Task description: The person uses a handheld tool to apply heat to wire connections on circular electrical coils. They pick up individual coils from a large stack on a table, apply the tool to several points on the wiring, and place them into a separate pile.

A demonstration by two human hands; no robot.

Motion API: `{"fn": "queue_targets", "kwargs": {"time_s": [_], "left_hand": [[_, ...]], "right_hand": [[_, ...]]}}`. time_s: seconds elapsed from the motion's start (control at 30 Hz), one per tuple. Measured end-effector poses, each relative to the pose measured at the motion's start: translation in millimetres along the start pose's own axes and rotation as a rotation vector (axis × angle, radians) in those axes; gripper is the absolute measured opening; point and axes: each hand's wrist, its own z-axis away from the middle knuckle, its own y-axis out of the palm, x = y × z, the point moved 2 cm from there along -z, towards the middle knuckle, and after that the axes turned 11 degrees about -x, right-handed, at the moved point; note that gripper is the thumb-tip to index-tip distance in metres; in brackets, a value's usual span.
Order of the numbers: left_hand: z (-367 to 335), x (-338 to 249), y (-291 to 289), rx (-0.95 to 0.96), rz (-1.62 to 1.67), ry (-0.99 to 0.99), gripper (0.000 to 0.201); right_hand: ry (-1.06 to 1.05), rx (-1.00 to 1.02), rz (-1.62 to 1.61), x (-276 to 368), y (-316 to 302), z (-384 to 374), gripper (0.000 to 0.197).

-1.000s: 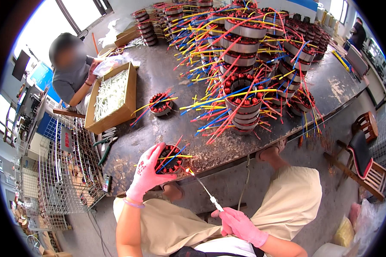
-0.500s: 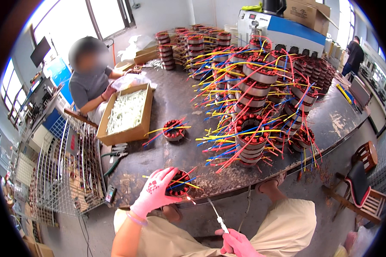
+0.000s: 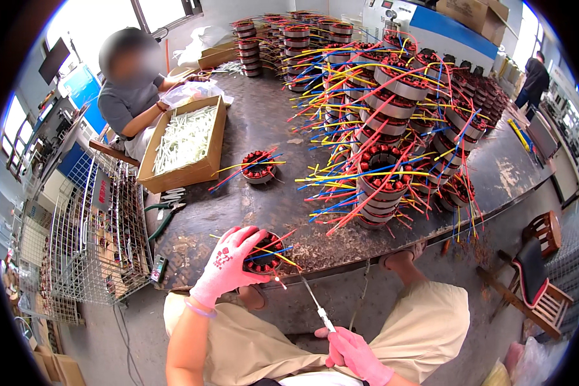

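Note:
A ring-shaped motor stator with red windings and red, blue and yellow leads rests near the table's front edge. My left hand, in a pink glove, is closed around its left side. Below, a lead with a small pale tip hangs over the edge. My right hand, also pink-gloved, grips the white handle of a slim tool resembling a soldering iron. Its thin metal rod points up-left, the end close to the yellow lead's tip. Whether they touch I cannot tell. Another stator sits farther back.
Tall stacks of stators fill the table's right side, leads sticking out. A cardboard box of white sleeves stands at left, with pliers nearer me. A co-worker sits beyond. A wire rack stands left, a chair right.
The whole view has shifted, with the table sitting higher in the picture. The tool's tip has come nearer the stator's leads. My left hand keeps its hold on the stator.

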Motion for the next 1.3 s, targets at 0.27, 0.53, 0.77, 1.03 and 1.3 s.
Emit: {"fn": "queue_targets", "kwargs": {"time_s": [0.27,0.53,0.77,1.03,1.3], "left_hand": [[0.9,0.5,-0.9,-0.003,0.019,-0.027,0.096],[2.7,0.0,-1.2,-0.011,-0.012,-0.019,0.095],[3.0,-0.3,-0.2,-0.018,-0.021,-0.025,0.094],[2.9,-2.7,-0.4,0.001,0.005,-0.074,0.092],[4.6,-1.8,0.9,0.0,0.034,-0.078,0.092]], "right_hand": [[-0.003,-0.018,-0.003,-1.0,-1.5,-1.1,0.036],[-0.042,-0.03,0.092,5.8,3.1,0.8,0.041],[-0.043,-0.038,0.066,4.9,2.2,0.0,0.037],[-0.083,-0.01,0.088,8.1,2.3,0.2,0.036],[-0.064,-0.021,0.05,2.7,0.3,-2.5,0.035]]}}
